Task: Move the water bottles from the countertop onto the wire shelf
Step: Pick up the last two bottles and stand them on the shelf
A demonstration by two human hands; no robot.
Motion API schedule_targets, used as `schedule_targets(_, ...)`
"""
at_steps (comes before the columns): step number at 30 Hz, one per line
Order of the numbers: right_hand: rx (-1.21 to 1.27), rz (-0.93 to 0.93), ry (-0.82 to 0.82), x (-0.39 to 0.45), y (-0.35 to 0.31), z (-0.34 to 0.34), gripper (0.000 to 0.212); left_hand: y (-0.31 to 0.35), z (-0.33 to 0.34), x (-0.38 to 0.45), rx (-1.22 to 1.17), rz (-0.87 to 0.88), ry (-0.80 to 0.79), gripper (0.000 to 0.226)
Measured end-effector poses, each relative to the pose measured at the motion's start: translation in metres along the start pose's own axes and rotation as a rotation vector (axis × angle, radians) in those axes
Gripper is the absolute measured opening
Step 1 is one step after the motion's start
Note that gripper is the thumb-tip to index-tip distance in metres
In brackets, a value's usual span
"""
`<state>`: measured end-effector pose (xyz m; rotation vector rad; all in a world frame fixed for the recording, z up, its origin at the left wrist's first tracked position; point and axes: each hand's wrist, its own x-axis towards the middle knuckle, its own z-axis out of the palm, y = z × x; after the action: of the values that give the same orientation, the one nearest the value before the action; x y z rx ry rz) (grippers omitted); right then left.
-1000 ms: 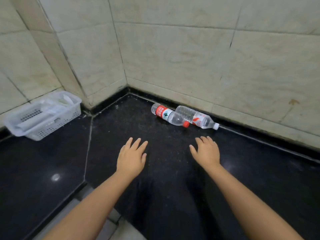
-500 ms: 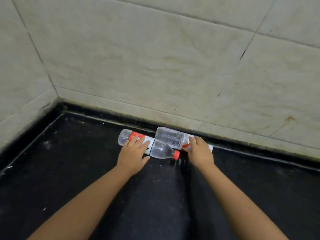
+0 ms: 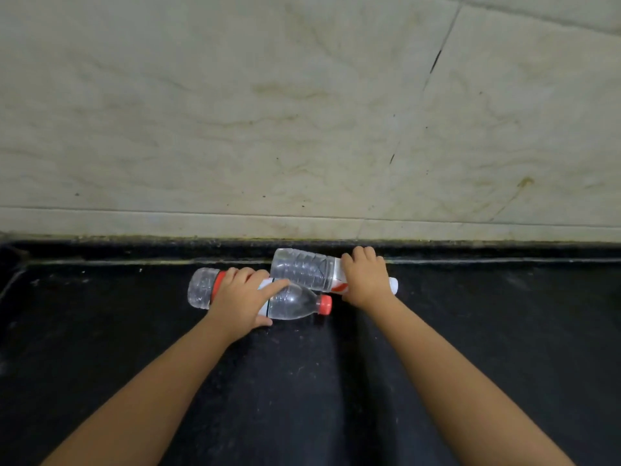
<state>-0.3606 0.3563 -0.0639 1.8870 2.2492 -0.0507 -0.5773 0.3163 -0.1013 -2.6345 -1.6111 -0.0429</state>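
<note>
Bottles lie on their sides on the black counter (image 3: 100, 348) by the far wall, long axes running left-right: the left hand (image 3: 240, 299) wraps the red-capped bottle (image 3: 292, 299), the right hand (image 3: 366, 280) grips the white-capped bottle (image 3: 302, 269) just behind.

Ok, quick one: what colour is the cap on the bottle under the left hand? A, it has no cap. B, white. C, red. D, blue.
C: the bottle gripped by the left hand ends in a red cap pointing right; the white cap belongs to the other bottle, held by the right hand.
</note>
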Motion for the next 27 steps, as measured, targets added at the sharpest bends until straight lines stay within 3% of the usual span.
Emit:
schedule_targets(3, -0.006, 0.030, -0.009, -0.010, -0.003, 0.001, 0.053, 0.003, -0.013, 0.002, 0.019, 0.023, -0.009, 0.094)
schedule_targets(7, -0.046, 0.019, -0.072, -0.044, 0.004, 0.003, 0.058, 0.022, -0.026, -0.018, -0.082, -0.067, -0.254, 0.077)
schedule_targets(14, -0.140, -0.170, -0.155, -0.109, 0.038, 0.008, 0.056, 0.077, -0.040, -0.089, -0.252, -0.062, -0.504, 0.075)
schedule_targets(20, -0.151, -0.308, -0.204, -0.142, 0.057, 0.006, 0.060, 0.134, -0.048, -0.128, -0.259, 0.018, -0.476, 0.073)
schedule_targets(24, -0.218, -0.387, -0.269, -0.158, 0.064, 0.002, 0.056, 0.139, -0.052, -0.158, -0.329, -0.057, -0.540, 0.072)
schedule_targets(27, -0.247, -0.454, -0.279, -0.166, 0.070, 0.006, 0.052, 0.148, -0.061, -0.180, -0.451, -0.139, -0.498, 0.073)
